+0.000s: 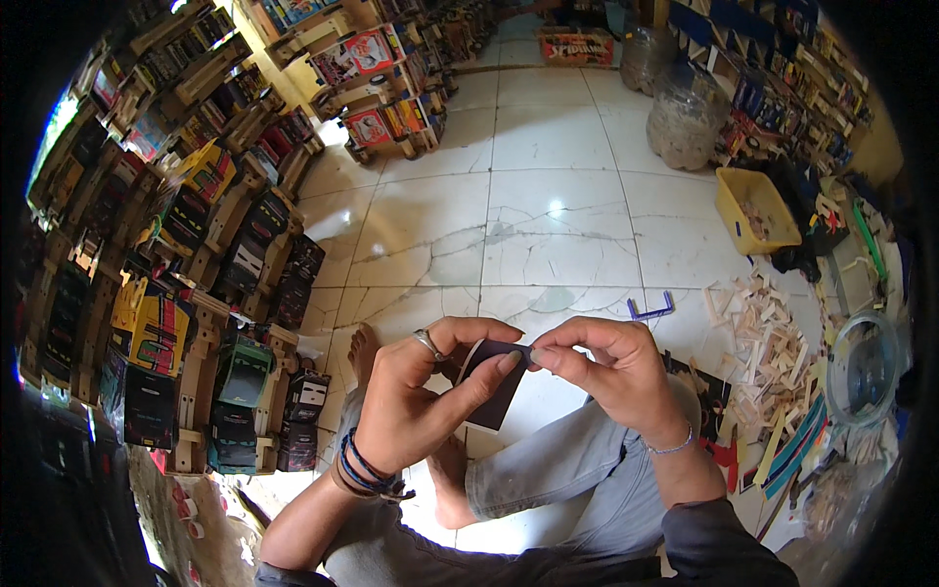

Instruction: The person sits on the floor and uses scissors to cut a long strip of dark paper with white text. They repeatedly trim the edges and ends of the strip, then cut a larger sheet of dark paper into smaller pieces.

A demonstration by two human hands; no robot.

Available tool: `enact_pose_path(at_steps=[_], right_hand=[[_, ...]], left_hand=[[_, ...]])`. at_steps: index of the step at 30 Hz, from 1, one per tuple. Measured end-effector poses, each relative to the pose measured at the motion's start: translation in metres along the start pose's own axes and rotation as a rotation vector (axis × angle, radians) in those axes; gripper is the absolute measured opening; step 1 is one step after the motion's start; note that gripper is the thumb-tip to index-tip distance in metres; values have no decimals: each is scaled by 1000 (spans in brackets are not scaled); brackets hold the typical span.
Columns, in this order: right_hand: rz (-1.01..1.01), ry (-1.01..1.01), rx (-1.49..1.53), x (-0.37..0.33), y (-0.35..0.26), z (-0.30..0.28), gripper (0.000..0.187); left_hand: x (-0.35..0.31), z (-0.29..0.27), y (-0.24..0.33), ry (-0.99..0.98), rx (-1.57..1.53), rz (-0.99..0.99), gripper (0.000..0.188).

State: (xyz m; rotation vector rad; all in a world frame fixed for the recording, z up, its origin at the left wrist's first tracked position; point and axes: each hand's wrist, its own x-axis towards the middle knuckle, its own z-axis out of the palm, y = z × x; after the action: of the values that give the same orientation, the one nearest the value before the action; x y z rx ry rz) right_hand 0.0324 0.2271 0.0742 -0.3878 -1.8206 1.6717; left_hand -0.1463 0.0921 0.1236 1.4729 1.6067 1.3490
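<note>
A thin, flat, dark piece with pale edges (499, 396), perhaps card or thin board, is held up over my crossed legs. My left hand (403, 403) is closed on it, its thumb pressed on the dark face and its forefinger curled over the top edge. My right hand (618, 374) pinches the upper right corner with thumb and forefinger, touching the left fingertips. Whether a smaller bit sits between those fingertips is hidden. Beyond my right hand, a purple U-shaped strip (651, 309) lies on the tiles.
Wooden toy trucks (245, 391) stand in rows at the left, with more (377, 108) farther back. To the right lie a heap of small wood pieces (768, 338), teal strips (797, 445), a clear round container (866, 370), a yellow tub (758, 230) and a large plastic bottle (685, 122).
</note>
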Motion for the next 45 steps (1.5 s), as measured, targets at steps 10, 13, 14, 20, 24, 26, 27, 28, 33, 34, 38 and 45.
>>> enact_pose_path(at_steps=[10, 13, 14, 20, 24, 26, 27, 28, 33, 34, 38, 45], right_hand=[[-113, -18, -231, -2, -8, 0, 11], [-81, -32, -249, -3, -10, -2, 13], [-71, -42, -253, -3, -10, -3, 14], [-87, -42, -139, -1, -1, -1, 17], [-89, -35, -101, -2, -1, -1, 16], [-112, -27, -116, -1, -3, -2, 15], [-122, -26, -131, -1, -4, -2, 14], [-140, -20, -148, -1, -5, -2, 13], [-153, -13, -201, 0, -8, -3, 12], [-154, -13, -203, 0, -8, -3, 12], [-140, -13, -221, -1, -8, -3, 12], [-101, -7, -182, -2, -4, -3, 13]], left_hand=[[2, 2, 7, -7, 198, 48, 25], [2, 1, 7, -19, 118, -55, 28], [2, 2, 6, -5, 101, -36, 28], [3, 3, -3, 23, -45, 11, 23], [1, -3, -2, -34, -88, -88, 20], [-1, -3, 0, -43, -96, -145, 19], [-1, -3, 0, -42, -93, -157, 19], [-1, -2, 1, -40, -89, -182, 18], [1, 1, 0, -34, -81, -122, 17], [1, 2, -1, -29, -78, -111, 17], [1, 2, -2, -27, -23, -68, 17], [6, 5, -4, 6, 23, 5, 19]])
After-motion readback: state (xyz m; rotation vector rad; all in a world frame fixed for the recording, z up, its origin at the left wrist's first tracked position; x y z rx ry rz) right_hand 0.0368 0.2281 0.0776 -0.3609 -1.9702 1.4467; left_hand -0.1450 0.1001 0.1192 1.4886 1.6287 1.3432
